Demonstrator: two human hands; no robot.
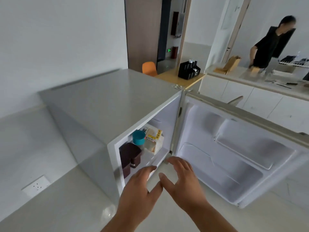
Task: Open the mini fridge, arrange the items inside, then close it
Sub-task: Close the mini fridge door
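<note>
Both hands hover nearest the lens, just in front of the open mini fridge, which sits on the pale floor with its door swung fully out to the person's right. As a large rigid box it will not shift under a light touch, and the door looks light and free on its hinge; its outer edge would be the place to push when closing.

Inside, on the shelf, the biggest item is a bagged loaf of bread at the back right: soft, light, easily crushed, best lifted by the bag's sides with a loose hold. At the front left stand two dark brown lidded containers, touching each other; they look stiff and squarish, safe to take firmly by the walls, though their weight cannot be judged. Smallest is a teal cup, between the containers and the bread, light hard plastic, likely slippery if cold; around the rim or body is the sensible hold.

Left hand has its grip half open, fingers extended toward the fridge's lower lip, holding nothing. Right hand is spread wide, fingers splayed, thumb near the left thumb, also empty and touching no item.
</note>
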